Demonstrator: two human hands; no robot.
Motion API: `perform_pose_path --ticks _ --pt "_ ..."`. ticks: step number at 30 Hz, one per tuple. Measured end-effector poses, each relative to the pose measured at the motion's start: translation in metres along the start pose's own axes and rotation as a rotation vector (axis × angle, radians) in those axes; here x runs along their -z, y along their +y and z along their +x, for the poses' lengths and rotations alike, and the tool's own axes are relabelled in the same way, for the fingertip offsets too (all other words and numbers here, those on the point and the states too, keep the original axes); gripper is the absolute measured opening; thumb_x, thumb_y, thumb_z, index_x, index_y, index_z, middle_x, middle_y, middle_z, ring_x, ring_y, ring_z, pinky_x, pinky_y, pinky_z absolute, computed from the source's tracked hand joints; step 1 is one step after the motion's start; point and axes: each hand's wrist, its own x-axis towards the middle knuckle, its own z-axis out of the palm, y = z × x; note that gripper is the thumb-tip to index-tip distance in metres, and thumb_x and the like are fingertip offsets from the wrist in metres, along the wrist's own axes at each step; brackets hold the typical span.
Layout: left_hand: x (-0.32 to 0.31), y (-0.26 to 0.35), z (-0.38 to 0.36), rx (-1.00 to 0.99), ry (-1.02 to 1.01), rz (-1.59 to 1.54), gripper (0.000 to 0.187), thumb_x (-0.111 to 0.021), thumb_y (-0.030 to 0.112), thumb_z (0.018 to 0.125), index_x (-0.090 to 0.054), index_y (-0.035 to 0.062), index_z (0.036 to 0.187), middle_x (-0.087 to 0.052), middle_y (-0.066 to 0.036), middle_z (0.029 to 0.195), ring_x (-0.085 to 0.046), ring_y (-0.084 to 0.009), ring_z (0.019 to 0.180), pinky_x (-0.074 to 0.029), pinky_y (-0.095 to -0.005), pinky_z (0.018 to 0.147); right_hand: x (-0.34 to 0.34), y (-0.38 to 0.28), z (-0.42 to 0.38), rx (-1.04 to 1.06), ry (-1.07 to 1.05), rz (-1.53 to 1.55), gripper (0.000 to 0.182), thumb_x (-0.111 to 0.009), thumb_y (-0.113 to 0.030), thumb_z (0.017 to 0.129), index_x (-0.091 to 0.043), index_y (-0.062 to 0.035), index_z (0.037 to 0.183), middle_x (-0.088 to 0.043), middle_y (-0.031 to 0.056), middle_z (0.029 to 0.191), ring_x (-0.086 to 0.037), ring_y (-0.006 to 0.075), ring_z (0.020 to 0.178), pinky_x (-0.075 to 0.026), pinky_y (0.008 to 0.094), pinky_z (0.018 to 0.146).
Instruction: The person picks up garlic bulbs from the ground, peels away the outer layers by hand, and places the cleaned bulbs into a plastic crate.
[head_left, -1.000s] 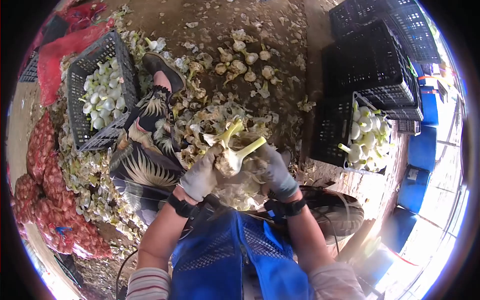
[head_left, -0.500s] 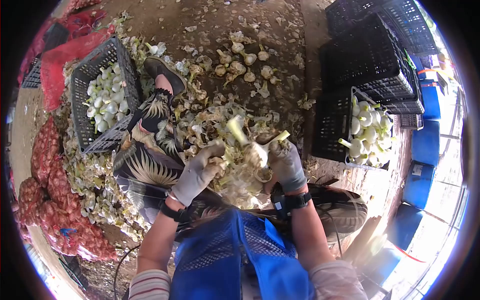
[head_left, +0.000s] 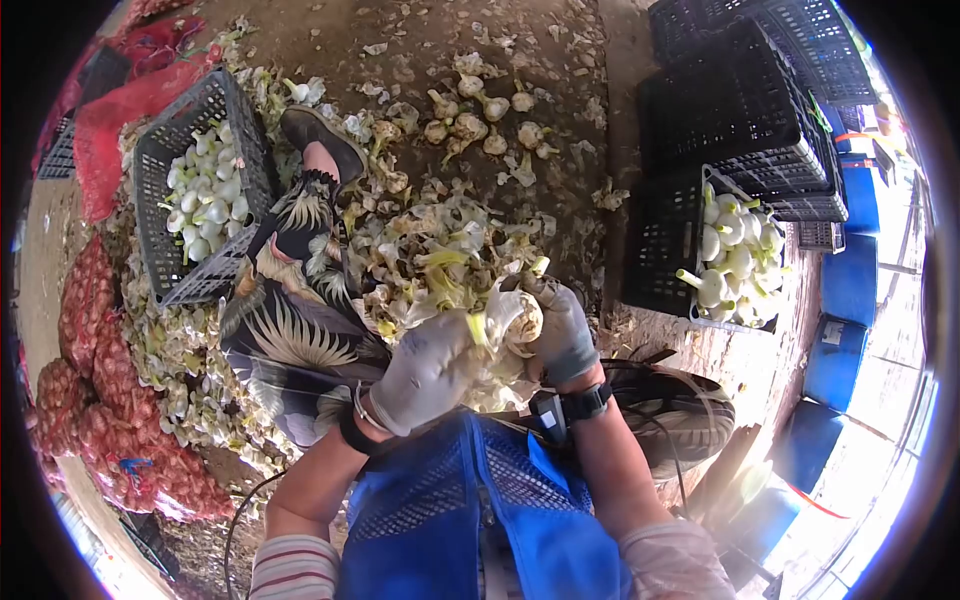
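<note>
Both gloved hands meet above the lap over a heap of loose garlic skins (head_left: 440, 245). My left hand (head_left: 425, 375) has its fingers closed round the pale green stem side of a garlic bulb (head_left: 524, 318). On the bulb's other side, my right hand (head_left: 563, 335) is closed against it, with a short cut stem end (head_left: 540, 266) showing above its fingers. Papery skin hangs off the bulb between the hands. The fingertips of my left hand are partly hidden behind the stem.
Peeled bulbs fill part of a black crate (head_left: 150, 215) at left and another crate (head_left: 665, 255) at right. Unpeeled bulbs (head_left: 468, 127) lie on the ground ahead. Red mesh sacks (head_left: 150, 450) are at far left; stacked black crates (head_left: 715, 95) stand at upper right.
My left hand has moved right and turned, closing on the stem side of the bulb. The bulb and my right hand are slightly lower, and the loose green stem above them is no longer there.
</note>
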Motion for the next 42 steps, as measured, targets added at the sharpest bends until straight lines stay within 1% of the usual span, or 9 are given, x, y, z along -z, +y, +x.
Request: perform_pose_path --ticks 5,10,12,24,28,29,36,37,42 --pt "0.001 0.004 -0.012 -0.087 -0.009 0.196 0.014 -0.067 0.005 0.085 -0.060 0.0018 0.096 -0.063 -0.015 0.087 -0.065 -0.0324 0.078 -0.051 -0.0374 0.070 -0.013 0.016 -0.002 -0.244 0.041 0.627 0.028 -0.069 -0.001 0.086 -0.065 0.0009 0.113 -0.071 0.0032 0.101 -0.065 0.0079 0.092 -0.052 0.0244 0.084" --pt "0.006 -0.038 -0.041 0.143 -0.027 -0.007 0.020 -0.071 0.018 0.090 -0.059 0.0024 0.093 -0.062 -0.007 0.083 -0.063 -0.0204 0.073 -0.050 -0.0323 0.069 -0.003 0.026 -0.003 0.080 0.175 -0.253 0.028 -0.069 -0.005 0.085 -0.065 0.0013 0.112 -0.071 0.0067 0.102 -0.067 0.0156 0.092 -0.054 0.0299 0.084" --pt "0.030 -0.029 -0.030 0.192 0.015 0.036 0.050 -0.077 0.034 0.085 -0.058 -0.0010 0.115 -0.063 -0.011 0.106 -0.063 -0.0220 0.107 -0.050 -0.0350 0.093 0.009 0.024 0.001 -0.239 0.273 0.656 0.025 -0.067 -0.013 0.088 -0.065 0.0010 0.109 -0.070 0.0096 0.102 -0.068 0.0187 0.093 -0.053 0.0329 0.086" --pt "-0.018 -0.050 -0.012 0.508 -0.289 -0.217 0.037 -0.068 0.002 0.086 -0.060 0.0021 0.122 -0.069 -0.011 0.107 -0.066 -0.0175 0.104 -0.051 -0.0306 0.092 0.005 -0.016 -0.002 -0.029 -0.169 0.303 0.026 -0.068 -0.016 0.094 -0.065 0.0036 0.111 -0.068 0.0011 0.101 -0.061 0.0085 0.092 -0.051 0.0258 0.083" --pt "-0.007 -0.017 0.004 0.623 -0.319 -0.069 0.022 -0.059 0.000 0.088 -0.065 -0.0006 0.109 -0.069 -0.008 0.088 -0.067 -0.0143 0.076 -0.054 -0.0310 0.071 0.001 0.022 0.006 -0.126 0.084 0.195 0.026 -0.062 -0.020 0.097 -0.069 0.0031 0.106 -0.072 0.0094 0.088 -0.068 0.0179 0.079 -0.053 0.0281 0.076" --pt "-0.020 -0.017 -0.003 0.469 -0.132 -0.205 0.019 -0.054 0.000 0.086 -0.065 -0.0018 0.102 -0.065 -0.013 0.073 -0.065 -0.0191 0.063 -0.051 -0.0348 0.061 0.001 0.010 0.009 0.345 0.072 -0.404 0.026 -0.063 -0.022 0.096 -0.068 0.0025 0.101 -0.071 0.0111 0.088 -0.068 0.0192 0.079 -0.054 0.0319 0.076" --pt "-0.027 -0.005 -0.006 0.076 -0.090 0.291 0.012 -0.065 0.004 0.079 -0.064 0.0056 0.090 -0.063 -0.016 0.076 -0.064 -0.0378 0.070 -0.051 -0.0436 0.061 -0.004 0.022 0.008 0.387 0.109 -0.709 0.021 -0.068 -0.015 0.088 -0.070 0.0004 0.102 -0.072 0.0130 0.087 -0.070 0.0271 0.079 -0.054 0.0341 0.072" --pt "-0.026 0.010 0.002 -0.085 -0.095 0.161 0.010 -0.066 0.004 0.078 -0.064 0.0066 0.088 -0.063 -0.014 0.075 -0.065 -0.0358 0.070 -0.050 -0.0428 0.060 -0.020 0.027 0.011 -0.049 0.266 0.091 0.021 -0.062 -0.020 0.096 -0.069 0.0005 0.098 -0.071 0.0103 0.087 -0.069 0.0247 0.081 -0.054 0.0347 0.072" --pt "-0.017 -0.008 -0.011 -0.056 -0.226 0.213 0.024 -0.072 0.010 0.077 -0.062 0.0077 0.099 -0.063 -0.012 0.082 -0.064 -0.0330 0.075 -0.051 -0.0396 0.068 -0.002 0.058 0.024 -0.316 0.567 0.854 0.013 -0.064 -0.014 0.095 -0.070 -0.0030 0.097 -0.070 0.0052 0.088 -0.066 0.0154 0.065 -0.051 0.0285 0.053"
